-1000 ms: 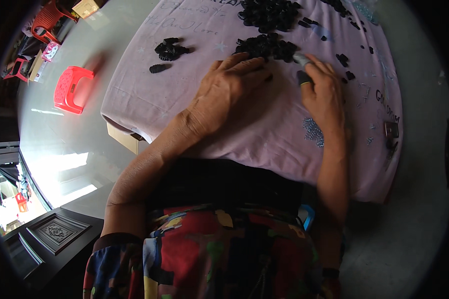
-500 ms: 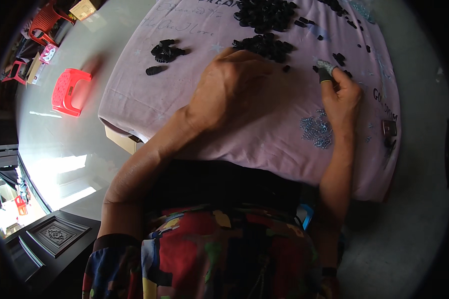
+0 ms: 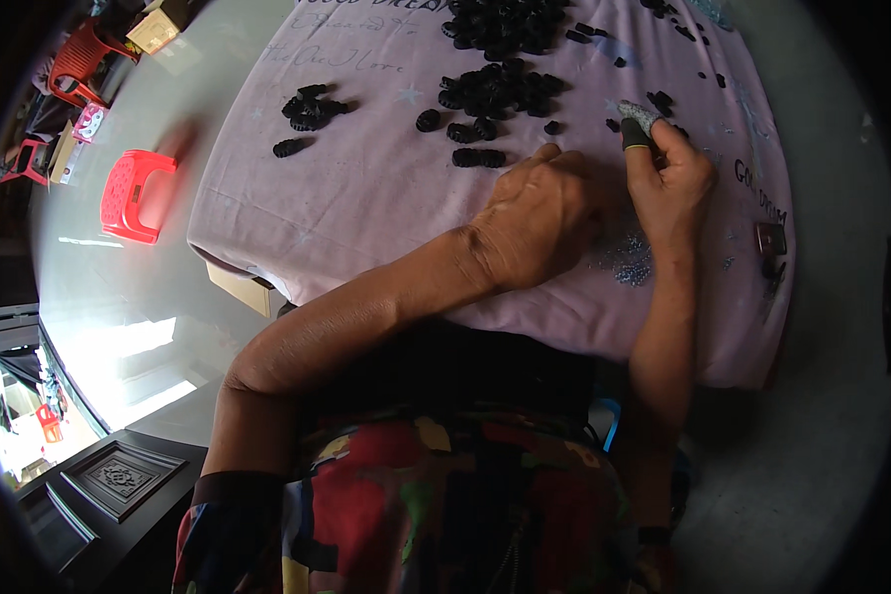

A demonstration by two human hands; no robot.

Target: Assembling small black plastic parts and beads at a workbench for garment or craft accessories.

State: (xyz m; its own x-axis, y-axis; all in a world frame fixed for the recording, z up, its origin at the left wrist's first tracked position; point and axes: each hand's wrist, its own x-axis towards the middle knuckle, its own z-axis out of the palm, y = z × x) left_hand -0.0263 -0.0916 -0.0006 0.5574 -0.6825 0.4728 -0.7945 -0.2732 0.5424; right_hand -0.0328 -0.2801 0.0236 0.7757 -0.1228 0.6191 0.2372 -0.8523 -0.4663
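My left hand (image 3: 540,223) reaches across the pink cloth beside a pile of small blue-grey beads (image 3: 632,267). Its fingers curl down on the far side, so their tips are hidden. To its right, my right hand (image 3: 675,183) is raised with the thumb and forefinger pressed together. One of these fingertips wears a dark cover (image 3: 636,134), the other a silvery grey one (image 3: 640,115). Anything pinched there is too small to make out. Beyond my left hand lie a short row of black ribbed pieces (image 3: 478,158) and a heap of similar pieces (image 3: 505,91).
The pink printed cloth (image 3: 346,218) covers the table. More black pieces form a larger heap (image 3: 500,25) at the back and a small cluster (image 3: 312,109) on the left. A red plastic stool (image 3: 134,198) stands on the floor at left. A small brownish object (image 3: 770,238) lies near the right edge.
My left hand has moved right and nearer, from the black heap to the beads. A short row of black pieces now shows where it was. My right hand keeps its pinch.
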